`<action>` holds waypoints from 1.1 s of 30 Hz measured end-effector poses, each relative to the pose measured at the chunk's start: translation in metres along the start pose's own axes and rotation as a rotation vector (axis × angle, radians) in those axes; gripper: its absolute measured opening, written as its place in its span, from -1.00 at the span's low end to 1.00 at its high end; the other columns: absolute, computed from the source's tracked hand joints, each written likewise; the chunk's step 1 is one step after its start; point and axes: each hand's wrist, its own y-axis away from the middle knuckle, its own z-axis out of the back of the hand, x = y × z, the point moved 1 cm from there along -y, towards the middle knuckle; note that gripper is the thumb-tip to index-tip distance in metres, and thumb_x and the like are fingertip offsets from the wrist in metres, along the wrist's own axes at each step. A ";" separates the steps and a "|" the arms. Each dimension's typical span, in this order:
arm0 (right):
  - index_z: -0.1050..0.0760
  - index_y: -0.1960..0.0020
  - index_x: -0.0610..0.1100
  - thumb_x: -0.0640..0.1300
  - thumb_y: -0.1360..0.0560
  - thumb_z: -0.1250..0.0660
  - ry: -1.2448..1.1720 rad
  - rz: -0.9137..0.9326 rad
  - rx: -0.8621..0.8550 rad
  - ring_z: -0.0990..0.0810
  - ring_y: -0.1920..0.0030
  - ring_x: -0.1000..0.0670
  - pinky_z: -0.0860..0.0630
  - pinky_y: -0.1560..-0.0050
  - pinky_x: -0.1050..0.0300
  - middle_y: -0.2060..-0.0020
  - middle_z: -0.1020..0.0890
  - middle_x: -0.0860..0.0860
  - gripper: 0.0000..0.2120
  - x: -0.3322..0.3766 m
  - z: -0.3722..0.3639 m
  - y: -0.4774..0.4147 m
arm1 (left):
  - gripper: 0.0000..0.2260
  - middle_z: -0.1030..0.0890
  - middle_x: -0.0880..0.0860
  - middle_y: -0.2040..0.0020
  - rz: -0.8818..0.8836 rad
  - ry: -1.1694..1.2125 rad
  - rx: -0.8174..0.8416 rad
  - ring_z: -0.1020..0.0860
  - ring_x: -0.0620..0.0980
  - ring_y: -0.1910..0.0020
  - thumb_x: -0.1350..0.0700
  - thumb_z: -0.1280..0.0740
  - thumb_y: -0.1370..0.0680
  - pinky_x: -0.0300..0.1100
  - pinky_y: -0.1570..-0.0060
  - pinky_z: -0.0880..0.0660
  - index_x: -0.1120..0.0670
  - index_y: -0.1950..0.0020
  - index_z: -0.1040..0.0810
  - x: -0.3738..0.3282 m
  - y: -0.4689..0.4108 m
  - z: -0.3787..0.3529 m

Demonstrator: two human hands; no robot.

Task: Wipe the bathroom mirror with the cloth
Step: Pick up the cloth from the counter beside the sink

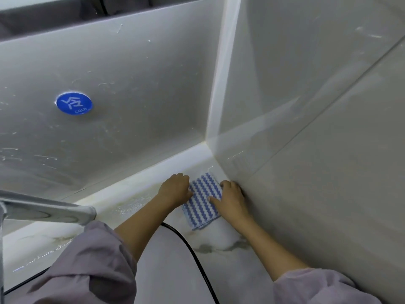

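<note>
The left hand (175, 190) had its fingers curled down over the left edge of the cloth (202, 200), knuckles up, gripping that edge. The right hand (233, 199) held the opposite edge, its thumb stretched flat across the stripes and the other fingers curled round the far right side. The cloth, blue and white in wavy stripes, lay flat between the two hands on the counter (219, 260), apparently folded, with a doubled edge toward the person.

Just right of the right-hand fingers rose the side wall (317, 150); the knuckles were touching or nearly touching it, so there was no room that way. Beyond the fingertips the cloth's far corner came close to the corner where the side wall met the back wall (131, 84). A pale sealing strip (153, 170) ran along the foot of the back wall. Open counter, white with grey veins, spread left of the left hand and back toward the person.

Up and left of the fingers, a round blue sticker (73, 104) on the streaked back wall read "COLD" beneath a Chinese character.

Both forearms were bare and reached forward, converging on the cloth, lilac sleeves (87, 270) pushed up. A black cable (188, 244) curved over the counter between them. A metal tap (50, 210) jutted in from the left.
</note>
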 end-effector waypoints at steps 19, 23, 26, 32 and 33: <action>-0.32 -0.02 -0.03 -0.05 -0.62 -0.17 -0.333 0.008 0.025 -0.52 0.26 0.14 -0.37 0.39 0.25 0.20 -0.52 0.12 -0.93 0.018 0.023 0.006 | -0.80 -0.58 0.10 -0.16 0.029 0.366 -0.060 -0.53 0.07 -0.09 0.10 -0.25 -0.60 -0.12 0.01 -0.45 0.13 -0.18 -0.50 0.002 0.041 0.039; -0.37 -0.04 -0.03 -0.03 -0.59 -0.23 -0.427 0.041 -0.037 -0.50 0.22 0.20 -0.34 0.36 0.28 0.19 -0.51 0.17 -0.91 0.039 0.049 0.023 | -0.84 -0.62 0.10 -0.06 0.026 0.451 -0.189 -0.55 0.06 0.00 0.10 -0.31 -0.55 -0.15 0.13 -0.42 0.10 -0.10 -0.55 -0.003 0.069 0.064; -0.44 -0.03 -0.04 -0.03 -0.59 -0.26 -0.510 0.124 -0.083 -0.56 0.17 0.15 -0.43 0.28 0.26 0.14 -0.57 0.12 -0.92 0.058 0.073 0.044 | -0.88 -0.61 0.05 0.09 0.007 0.553 -0.325 -0.55 0.03 0.11 0.10 -0.34 -0.54 -0.18 0.24 -0.39 0.08 -0.04 -0.58 -0.007 0.096 0.087; -0.53 -0.08 -0.08 -0.04 -0.54 -0.35 -0.723 0.289 -0.090 -0.64 0.02 -0.01 -0.61 -0.02 0.03 0.02 -0.65 0.01 -0.83 0.095 0.121 0.093 | -0.95 -0.62 0.00 0.23 -0.070 1.037 -0.563 -0.53 -0.12 0.26 0.14 -0.40 -0.52 -0.27 0.21 -0.44 0.11 0.07 -0.63 -0.019 0.161 0.120; -0.54 -0.09 -0.06 -0.02 -0.53 -0.37 -0.753 0.316 -0.070 -0.64 0.01 -0.01 -0.61 -0.02 0.06 0.02 -0.66 0.02 -0.82 0.102 0.128 0.102 | -0.96 -0.63 -0.02 0.24 -0.083 1.131 -0.585 -0.55 -0.15 0.27 0.14 -0.40 -0.52 -0.33 0.24 -0.46 0.10 0.08 -0.63 -0.022 0.173 0.125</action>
